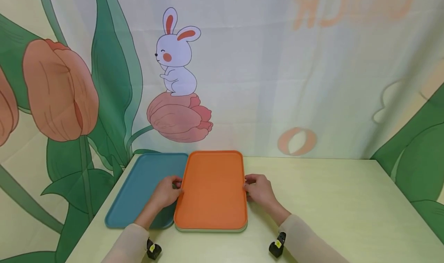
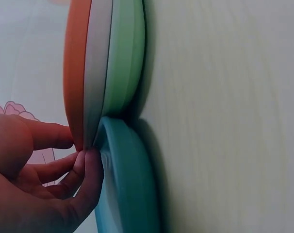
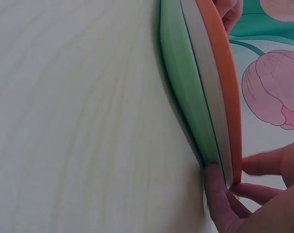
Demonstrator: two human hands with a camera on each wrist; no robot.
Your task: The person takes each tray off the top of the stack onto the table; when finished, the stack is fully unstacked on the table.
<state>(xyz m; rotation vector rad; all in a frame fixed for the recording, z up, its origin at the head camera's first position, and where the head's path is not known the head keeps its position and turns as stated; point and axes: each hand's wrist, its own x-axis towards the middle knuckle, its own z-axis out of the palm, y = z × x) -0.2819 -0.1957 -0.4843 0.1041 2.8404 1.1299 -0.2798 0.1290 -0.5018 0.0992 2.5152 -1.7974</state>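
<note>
An orange tray [image 1: 213, 190] lies on top of a stack, with a white tray [image 2: 97, 63] under it and a green tray [image 3: 186, 87] at the bottom. My left hand [image 1: 167, 192] pinches the stack's left edge, thumb on the orange rim and fingertips at the white tray's edge. On the opposite side my right hand [image 1: 260, 190] grips the right edge, its thumb against the orange rim and one fingertip down at the green tray's side. Beneath my left hand is a blue tray [image 1: 152, 174], lying flat with its right side against the stack.
The trays rest on a pale wood-grain table [image 1: 329, 201]. Behind it hangs a curtain [image 1: 243, 82] printed with tulips and a rabbit. A small black camera [image 1: 152, 250] is strapped at the left wrist, another black camera [image 1: 277, 245] at the right.
</note>
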